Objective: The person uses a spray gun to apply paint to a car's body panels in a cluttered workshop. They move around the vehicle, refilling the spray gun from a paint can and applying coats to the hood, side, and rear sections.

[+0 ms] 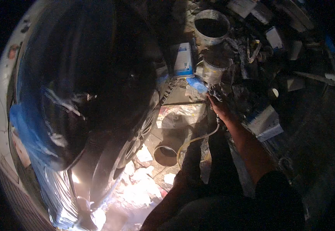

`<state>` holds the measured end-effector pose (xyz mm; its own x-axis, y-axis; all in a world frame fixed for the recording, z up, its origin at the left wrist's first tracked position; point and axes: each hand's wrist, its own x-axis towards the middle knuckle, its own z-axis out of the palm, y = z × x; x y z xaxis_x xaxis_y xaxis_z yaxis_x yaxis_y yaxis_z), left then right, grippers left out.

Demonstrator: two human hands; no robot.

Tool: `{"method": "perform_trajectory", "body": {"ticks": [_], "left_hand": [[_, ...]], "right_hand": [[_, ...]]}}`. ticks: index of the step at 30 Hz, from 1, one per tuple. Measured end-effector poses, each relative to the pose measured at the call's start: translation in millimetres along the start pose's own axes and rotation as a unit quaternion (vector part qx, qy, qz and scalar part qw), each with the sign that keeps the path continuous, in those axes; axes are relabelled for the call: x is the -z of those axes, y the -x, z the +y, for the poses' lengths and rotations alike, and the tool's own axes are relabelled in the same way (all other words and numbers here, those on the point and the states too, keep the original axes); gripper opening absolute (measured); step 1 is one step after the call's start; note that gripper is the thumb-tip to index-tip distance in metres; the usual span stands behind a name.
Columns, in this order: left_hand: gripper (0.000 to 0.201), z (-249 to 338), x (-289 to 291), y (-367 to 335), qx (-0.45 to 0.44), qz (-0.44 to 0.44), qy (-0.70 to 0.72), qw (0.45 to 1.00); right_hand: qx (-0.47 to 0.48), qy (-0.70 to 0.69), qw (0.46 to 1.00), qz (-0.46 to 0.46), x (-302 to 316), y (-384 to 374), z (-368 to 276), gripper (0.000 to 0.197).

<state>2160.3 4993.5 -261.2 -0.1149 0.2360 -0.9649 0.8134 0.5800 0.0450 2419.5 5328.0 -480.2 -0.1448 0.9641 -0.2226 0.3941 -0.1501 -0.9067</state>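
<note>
Gripping a dark, hose-fed hand tool (214,93), apparently a spray gun, the right hand (220,109) lies right of centre, its fingers closed around the tool's handle. A pale hose (201,137) descends from a fitting just below this hand and curves leftward past the dark-clad legs (223,163). Immediately left of the tool appears a blue object (197,84); whether the two are joined cannot be told. The left hand (183,178) shows only as a dark shape near the leg, and the state of its fingers cannot be determined.

Beyond the tool, a small stained bucket (213,73) stands near a rectangular white-and-blue can (183,61), with a larger round bucket (211,39) farther off. A glossy dark car body (109,73) occupies the left half of the view, its spoked wheel (141,133) facing the floor area at centre. Bluish plastic sheeting (30,131) hangs along the car's outer left side. Near the wheel are an open cylindrical container (165,163) and brightly lit crumpled paper (136,188). A pale box (267,124) rests to the right of the right forearm (244,146).
</note>
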Motion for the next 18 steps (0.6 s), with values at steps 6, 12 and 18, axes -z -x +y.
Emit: {"method": "perform_trajectory", "body": {"ticks": [6, 12, 18], "left_hand": [[0.051, 29.5, 29.2, 27.0, -0.068, 0.012, -0.055, 0.996], [0.067, 70.6, 54.0, 74.3, -0.073, 0.050, 0.052, 0.995], [0.052, 30.9, 30.6, 74.7, -0.292, 0.166, 0.045, 0.941]], "right_hand": [[-0.112, -0.116, 0.986, -0.034, 48.3, 75.6, -33.7, 0.051], [-0.161, -0.113, 0.980, -0.026, 112.7, 137.2, -136.4, 0.050], [-0.003, -0.045, 0.999, -0.017, 128.3, 184.7, -168.6, 0.045]]}}
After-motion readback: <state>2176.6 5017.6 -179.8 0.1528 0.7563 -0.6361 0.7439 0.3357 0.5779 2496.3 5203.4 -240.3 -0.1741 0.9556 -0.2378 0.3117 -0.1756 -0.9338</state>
